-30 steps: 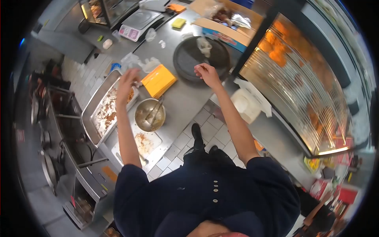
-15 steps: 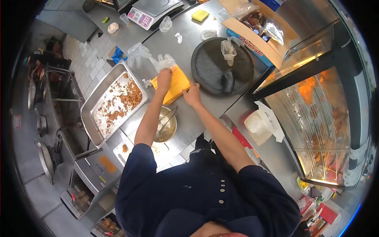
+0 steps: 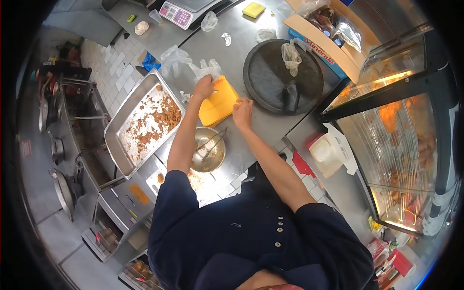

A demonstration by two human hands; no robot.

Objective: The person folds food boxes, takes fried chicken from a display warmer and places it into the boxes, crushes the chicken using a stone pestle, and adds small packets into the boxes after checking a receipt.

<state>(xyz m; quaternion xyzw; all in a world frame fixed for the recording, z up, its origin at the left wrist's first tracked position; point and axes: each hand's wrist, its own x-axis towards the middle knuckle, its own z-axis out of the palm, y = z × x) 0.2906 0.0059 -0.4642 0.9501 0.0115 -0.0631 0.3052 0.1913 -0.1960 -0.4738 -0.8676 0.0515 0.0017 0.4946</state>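
Head view: left hand [image 3: 204,87] and right hand [image 3: 243,113] pinch the yellow stack [image 3: 218,105] by its edges, arms stretched forward.

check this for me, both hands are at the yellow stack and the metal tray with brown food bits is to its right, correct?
Not quite: the head view shows the metal tray with brown food bits to the left of the yellow stack, not to its right.

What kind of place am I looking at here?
Probably the kitchen of a takeaway food shop: a lit glass display case holds food on wire racks, a metal tray contains scattered brown food bits, and a scale sits at the back.
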